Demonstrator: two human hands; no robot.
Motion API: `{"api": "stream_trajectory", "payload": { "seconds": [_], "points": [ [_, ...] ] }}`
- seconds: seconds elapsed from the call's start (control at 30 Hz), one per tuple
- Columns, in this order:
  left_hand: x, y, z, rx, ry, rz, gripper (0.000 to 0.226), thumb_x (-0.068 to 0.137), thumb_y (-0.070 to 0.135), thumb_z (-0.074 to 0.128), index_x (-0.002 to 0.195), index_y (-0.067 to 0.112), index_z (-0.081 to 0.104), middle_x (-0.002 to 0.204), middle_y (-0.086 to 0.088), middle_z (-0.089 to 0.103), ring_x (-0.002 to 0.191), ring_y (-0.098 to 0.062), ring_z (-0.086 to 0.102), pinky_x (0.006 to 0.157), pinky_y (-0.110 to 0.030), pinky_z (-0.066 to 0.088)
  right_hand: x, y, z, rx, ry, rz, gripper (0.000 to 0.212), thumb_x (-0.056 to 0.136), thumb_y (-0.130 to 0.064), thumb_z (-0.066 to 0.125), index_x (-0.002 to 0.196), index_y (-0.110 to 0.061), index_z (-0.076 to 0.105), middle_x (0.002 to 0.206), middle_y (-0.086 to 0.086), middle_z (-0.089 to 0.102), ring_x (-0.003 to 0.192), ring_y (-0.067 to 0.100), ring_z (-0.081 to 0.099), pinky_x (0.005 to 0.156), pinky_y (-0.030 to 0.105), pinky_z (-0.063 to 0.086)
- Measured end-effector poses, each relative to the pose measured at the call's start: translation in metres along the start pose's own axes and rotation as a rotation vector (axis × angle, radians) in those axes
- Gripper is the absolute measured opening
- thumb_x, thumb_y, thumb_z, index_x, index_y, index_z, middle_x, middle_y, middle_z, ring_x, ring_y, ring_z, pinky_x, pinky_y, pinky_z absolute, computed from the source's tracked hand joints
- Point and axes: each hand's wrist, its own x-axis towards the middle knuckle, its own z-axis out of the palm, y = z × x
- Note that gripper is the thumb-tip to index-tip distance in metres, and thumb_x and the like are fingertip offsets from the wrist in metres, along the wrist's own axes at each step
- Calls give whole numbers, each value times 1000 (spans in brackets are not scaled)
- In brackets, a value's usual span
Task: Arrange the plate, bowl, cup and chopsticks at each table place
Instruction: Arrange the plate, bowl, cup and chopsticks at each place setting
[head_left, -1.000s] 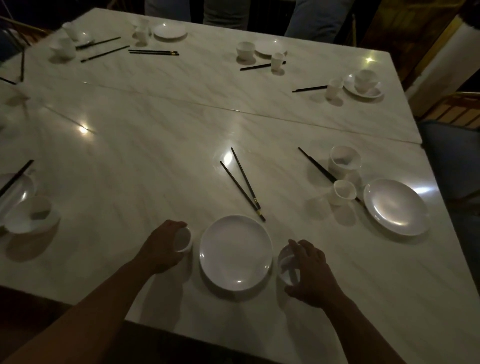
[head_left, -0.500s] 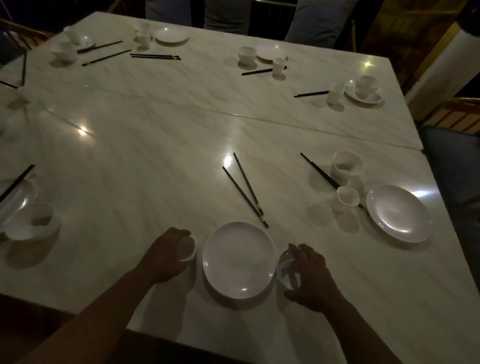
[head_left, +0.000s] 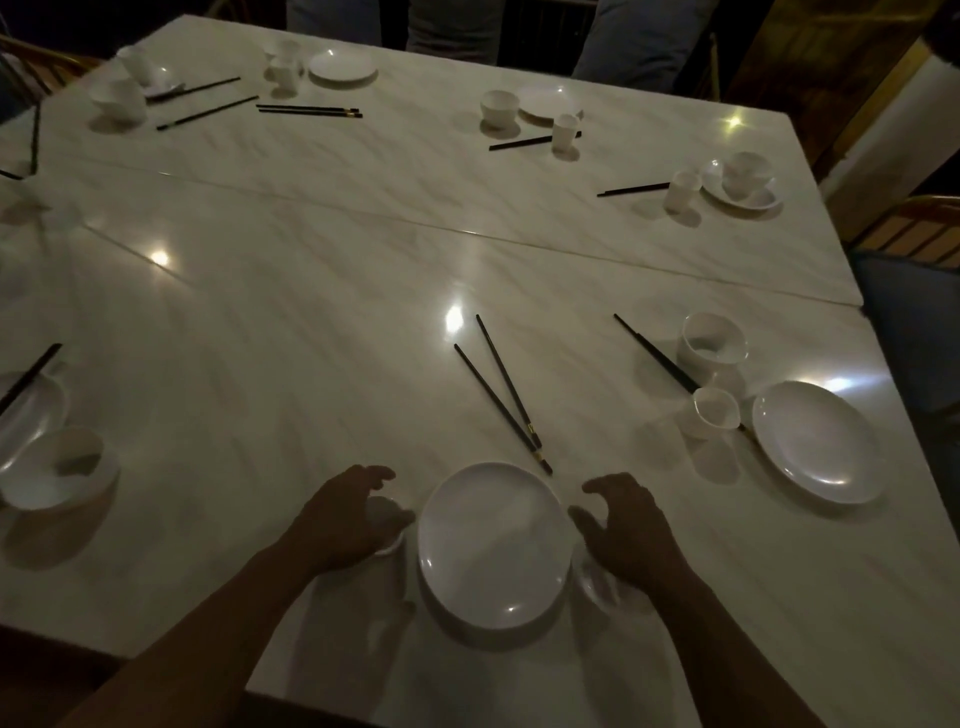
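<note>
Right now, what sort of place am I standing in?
Probably a restaurant dining room: a large marble-look table laid with many matching places, each with a white plate, cups and black chopsticks, and chairs around it.

The tabletop (head_left: 311, 332) is looking like pale marble with grey streaks, smooth and so shiny that lights are glinting on it. The white plate (head_left: 493, 545) is looking smooth and glossy, like china, and is catching a small gleam. The chopsticks (head_left: 501, 400) are looking dark and smooth, with little gold bands.
</note>
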Motion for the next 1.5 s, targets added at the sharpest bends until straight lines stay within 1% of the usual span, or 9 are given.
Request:
{"api": "stream_trajectory", "payload": {
  "seconds": [0.1, 0.17, 0.33, 0.63, 0.83, 1.1, 1.23, 1.33, 1.5],
  "points": [
    [22, 5, -6, -9, 49, -8, 50, 81, 48, 70, 122, 22, 58, 108, 1, 63, 89, -11, 58, 76, -21, 40, 41, -24, -5, 48, 37, 4, 20, 95, -30, 59, 111, -19, 65, 110, 2, 66, 90, 12, 58, 78, 23, 44],
    [39, 9, -10, -33, 62, -17, 43, 82, 40, 71, 117, 18, 62, 100, 1, 65, 84, -13, 61, 72, -19, 41, 70, -42, -6, 85, 50, 37, 14, 94, -21, 58, 103, -16, 68, 100, 3, 70, 82, 12, 59, 72, 22, 42],
    [80, 18, -10, -102, 53, -72, 30, 80, 38, 72, 105, 22, 66, 81, 13, 61, 71, 0, 57, 64, -4, 34, 140, -77, 7, 137, 87, 86, 16, 89, -20, 61, 99, -12, 70, 101, 7, 71, 97, 26, 65, 76, 25, 43],
    [160, 62, 11, -235, -81, -190, 23, 76, 37, 72, 87, 17, 74, 84, 2, 73, 81, -13, 68, 81, -26, 55, 201, -94, 32, 65, 54, 114, 20, 85, -20, 65, 102, -11, 70, 104, 8, 69, 97, 26, 63, 78, 31, 50],
    [206, 102, 32, -282, -156, -306, 41, 66, 50, 67, 65, 10, 71, 59, -4, 70, 61, -18, 70, 69, -33, 60, 193, -69, 4, 116, 155, 158, 25, 89, -19, 65, 112, -15, 71, 109, 6, 68, 97, 21, 63, 82, 25, 45],
    [225, 129, 36, -220, -235, -432, 15, 64, 18, 73, 60, 7, 63, 48, -4, 64, 38, -14, 60, 38, -19, 43, 149, -28, -30, 213, 238, 197, 21, 89, -20, 67, 110, -18, 69, 101, 3, 66, 86, 12, 61, 79, 23, 46],
    [229, 123, 43, -382, -165, -503, 24, 52, 23, 68, 63, 2, 69, 55, -12, 69, 53, -27, 70, 57, -45, 61, 131, -17, -31, 268, 280, 230, 23, 88, -20, 68, 111, -18, 68, 102, 1, 67, 84, 9, 59, 71, 13, 39],
    [230, 119, 47, -472, -60, -513, 32, 51, 31, 69, 65, 3, 70, 61, -12, 70, 57, -27, 70, 61, -43, 62, 119, -8, -33, 318, 281, 256, 24, 88, -21, 68, 113, -19, 68, 102, -3, 68, 84, 6, 60, 67, 7, 37],
    [224, 130, 30, -672, 105, -461, 25, 60, 28, 72, 62, 3, 69, 57, -9, 70, 54, -21, 71, 66, -44, 62, 101, 3, -37, 442, 282, 296, 23, 88, -22, 69, 111, -22, 68, 101, -4, 70, 88, 9, 66, 84, 29, 55]
  ]
}}
